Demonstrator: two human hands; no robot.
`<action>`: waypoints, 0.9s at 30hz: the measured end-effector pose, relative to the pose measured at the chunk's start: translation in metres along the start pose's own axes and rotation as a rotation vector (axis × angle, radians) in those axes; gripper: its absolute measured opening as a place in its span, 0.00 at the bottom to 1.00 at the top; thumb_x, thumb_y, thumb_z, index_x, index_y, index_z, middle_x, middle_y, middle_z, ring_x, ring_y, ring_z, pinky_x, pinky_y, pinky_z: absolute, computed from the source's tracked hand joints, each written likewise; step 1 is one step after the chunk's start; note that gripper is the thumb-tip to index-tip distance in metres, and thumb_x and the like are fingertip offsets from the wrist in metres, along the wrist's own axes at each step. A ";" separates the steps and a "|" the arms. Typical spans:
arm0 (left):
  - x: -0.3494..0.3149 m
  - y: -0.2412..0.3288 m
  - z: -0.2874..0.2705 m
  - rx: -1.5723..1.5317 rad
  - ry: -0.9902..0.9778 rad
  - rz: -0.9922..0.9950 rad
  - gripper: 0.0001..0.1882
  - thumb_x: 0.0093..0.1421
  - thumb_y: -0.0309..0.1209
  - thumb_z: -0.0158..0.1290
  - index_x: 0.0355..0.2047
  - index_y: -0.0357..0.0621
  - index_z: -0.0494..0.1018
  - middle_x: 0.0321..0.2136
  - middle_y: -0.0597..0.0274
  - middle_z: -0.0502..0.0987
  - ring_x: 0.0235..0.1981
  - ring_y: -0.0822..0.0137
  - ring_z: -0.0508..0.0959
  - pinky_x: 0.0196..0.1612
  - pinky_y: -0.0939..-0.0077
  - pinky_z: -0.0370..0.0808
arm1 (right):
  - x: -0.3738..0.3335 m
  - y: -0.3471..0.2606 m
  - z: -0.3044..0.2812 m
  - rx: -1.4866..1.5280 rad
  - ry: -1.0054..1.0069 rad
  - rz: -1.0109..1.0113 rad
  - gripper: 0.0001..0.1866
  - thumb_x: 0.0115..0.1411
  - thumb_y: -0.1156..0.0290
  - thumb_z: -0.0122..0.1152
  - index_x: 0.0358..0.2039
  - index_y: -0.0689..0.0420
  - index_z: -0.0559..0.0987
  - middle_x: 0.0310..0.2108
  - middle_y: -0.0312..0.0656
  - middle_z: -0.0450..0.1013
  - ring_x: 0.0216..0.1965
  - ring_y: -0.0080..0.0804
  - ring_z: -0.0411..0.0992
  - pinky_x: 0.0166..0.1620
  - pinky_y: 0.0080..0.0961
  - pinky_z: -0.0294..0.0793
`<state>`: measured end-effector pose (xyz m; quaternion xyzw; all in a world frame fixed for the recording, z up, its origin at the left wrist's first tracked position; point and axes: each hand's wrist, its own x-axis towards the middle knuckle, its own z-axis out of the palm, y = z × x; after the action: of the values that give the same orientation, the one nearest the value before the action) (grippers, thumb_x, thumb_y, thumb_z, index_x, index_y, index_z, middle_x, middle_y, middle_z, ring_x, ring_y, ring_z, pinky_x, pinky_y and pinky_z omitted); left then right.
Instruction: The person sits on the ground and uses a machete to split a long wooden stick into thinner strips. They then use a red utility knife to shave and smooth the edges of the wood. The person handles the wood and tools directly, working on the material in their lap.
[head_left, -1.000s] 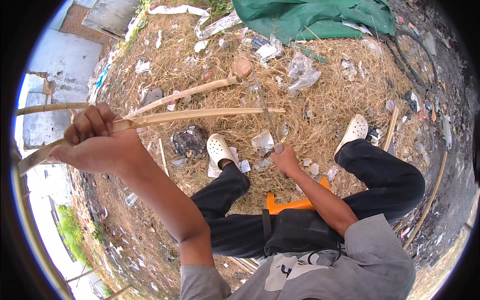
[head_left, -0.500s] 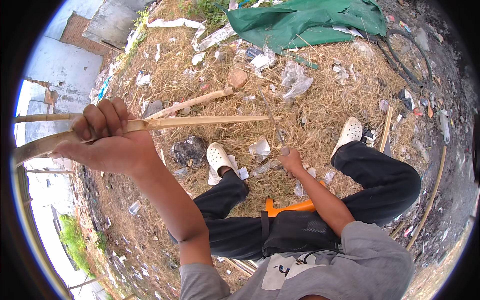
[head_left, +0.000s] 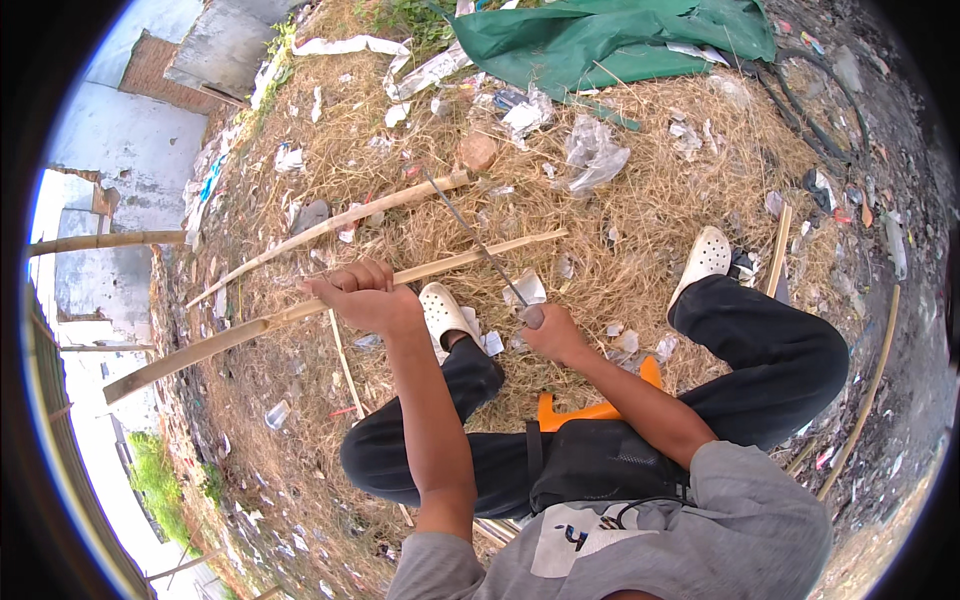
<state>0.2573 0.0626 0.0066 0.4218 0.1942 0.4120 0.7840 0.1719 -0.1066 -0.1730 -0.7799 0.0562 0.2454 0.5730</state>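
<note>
Left hand (head_left: 362,296), fingers clamped round wooden strip (head_left: 200,352), held slanting over dry grass (head_left: 650,150). Right hand (head_left: 556,337), fingers closed on knife (head_left: 484,250); blade crosses strip, contact unclear. Strip's far end looks narrowed, pale; broad left end looks unworked.

A green tarp (head_left: 620,42) lies crumpled on dry grass (head_left: 715,190). Nearer the viewer than the tarp's lower edge is a clear plastic bag (head_left: 594,152), with a round tan block (head_left: 477,152) off toward the tarp's lower left. A dark hose (head_left: 860,118) curves to the tarp's right. A white strip (head_left: 360,46) runs to its left, and farther left of it stands a stained wall (head_left: 125,140).
</note>
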 end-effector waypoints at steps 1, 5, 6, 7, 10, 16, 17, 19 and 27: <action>0.000 -0.001 0.000 -0.028 -0.025 0.005 0.31 0.70 0.55 0.31 0.12 0.56 0.43 0.09 0.73 0.41 0.12 0.75 0.41 0.17 0.77 0.42 | 0.001 -0.001 0.001 -0.002 0.020 -0.041 0.15 0.48 0.67 0.60 0.34 0.64 0.78 0.25 0.49 0.76 0.29 0.41 0.76 0.37 0.32 0.74; -0.007 -0.001 0.003 -0.050 -0.076 -0.016 0.31 0.70 0.55 0.31 0.12 0.56 0.42 0.08 0.74 0.40 0.12 0.75 0.40 0.17 0.77 0.41 | 0.020 0.014 0.001 0.006 0.063 -0.087 0.15 0.48 0.67 0.60 0.34 0.63 0.79 0.26 0.50 0.77 0.31 0.44 0.76 0.39 0.33 0.74; -0.006 -0.001 0.005 -0.059 -0.048 -0.033 0.31 0.70 0.55 0.30 0.12 0.56 0.42 0.08 0.74 0.40 0.12 0.75 0.40 0.18 0.77 0.41 | 0.027 0.031 0.000 -0.027 0.068 -0.021 0.14 0.48 0.67 0.60 0.34 0.62 0.79 0.27 0.50 0.77 0.31 0.44 0.77 0.38 0.34 0.74; -0.005 0.000 0.007 -0.069 -0.027 -0.049 0.32 0.70 0.54 0.30 0.12 0.56 0.42 0.08 0.74 0.40 0.12 0.75 0.40 0.18 0.77 0.40 | 0.036 0.052 -0.003 -0.057 0.079 0.043 0.14 0.48 0.68 0.60 0.34 0.62 0.79 0.27 0.51 0.77 0.31 0.44 0.77 0.38 0.34 0.74; 0.000 -0.002 0.000 -0.075 -0.081 -0.024 0.31 0.70 0.54 0.31 0.12 0.56 0.42 0.08 0.74 0.40 0.12 0.75 0.40 0.18 0.77 0.40 | 0.043 0.060 0.001 0.017 0.126 0.097 0.13 0.48 0.68 0.59 0.32 0.62 0.79 0.26 0.51 0.77 0.31 0.46 0.77 0.37 0.35 0.74; -0.004 -0.007 0.002 -0.141 -0.145 -0.068 0.32 0.69 0.55 0.34 0.11 0.56 0.42 0.08 0.74 0.40 0.12 0.75 0.40 0.18 0.76 0.41 | 0.039 0.015 0.003 -0.065 0.127 0.000 0.12 0.47 0.68 0.60 0.29 0.63 0.79 0.26 0.53 0.76 0.29 0.48 0.75 0.35 0.36 0.73; -0.005 -0.007 0.004 -0.153 -0.196 -0.075 0.33 0.69 0.56 0.34 0.11 0.56 0.42 0.08 0.74 0.40 0.12 0.75 0.40 0.18 0.76 0.41 | 0.046 0.033 0.002 -0.074 0.175 0.040 0.12 0.47 0.68 0.60 0.29 0.63 0.79 0.26 0.53 0.76 0.29 0.48 0.75 0.35 0.35 0.73; -0.008 -0.007 0.008 -0.124 -0.218 -0.059 0.33 0.69 0.55 0.35 0.11 0.56 0.42 0.08 0.74 0.40 0.12 0.75 0.40 0.18 0.76 0.41 | 0.061 0.077 -0.005 0.099 0.167 0.231 0.13 0.47 0.67 0.61 0.30 0.64 0.78 0.26 0.53 0.76 0.31 0.47 0.77 0.37 0.36 0.74; -0.005 -0.002 0.009 -0.178 -0.175 -0.090 0.32 0.68 0.55 0.37 0.11 0.56 0.42 0.08 0.74 0.41 0.12 0.74 0.39 0.18 0.76 0.41 | 0.060 0.028 0.012 -0.027 0.270 -0.146 0.07 0.46 0.72 0.57 0.22 0.64 0.74 0.16 0.46 0.71 0.17 0.38 0.68 0.27 0.35 0.68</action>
<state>0.2611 0.0535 0.0095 0.3755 0.1064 0.3539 0.8500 0.2099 -0.0932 -0.2269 -0.8156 0.0727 0.0966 0.5658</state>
